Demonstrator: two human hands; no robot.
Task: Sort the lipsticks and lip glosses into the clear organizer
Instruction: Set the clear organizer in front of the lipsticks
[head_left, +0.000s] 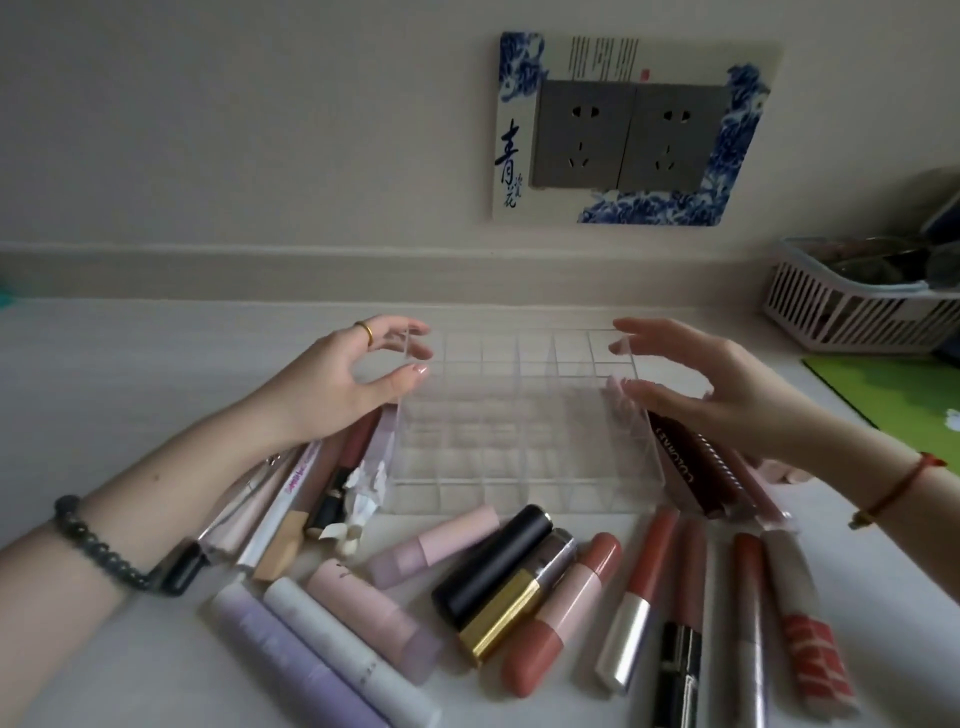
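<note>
The clear organizer (519, 467), an acrylic grid with nothing in its cells, stands on the white table (130, 374). My left hand (337, 384) curls around its left wall, thumb in front and fingers behind the back corner. My right hand (717, 384) spans the right wall the same way, thumb tip at the wall and fingers over the back corner. Several lipsticks and lip glosses lie flat around it: a black-and-gold lipstick (498, 571), a coral lipstick (566, 613), lilac tubes (291, 654), and a dark red gloss (691, 467) under my right wrist.
More tubes lie under my left forearm (291, 499). A white slatted basket (852, 306) stands at the back right, with a green mat (893, 395) in front of it. A wall socket in a blue-and-white frame (628, 135) hangs behind the table.
</note>
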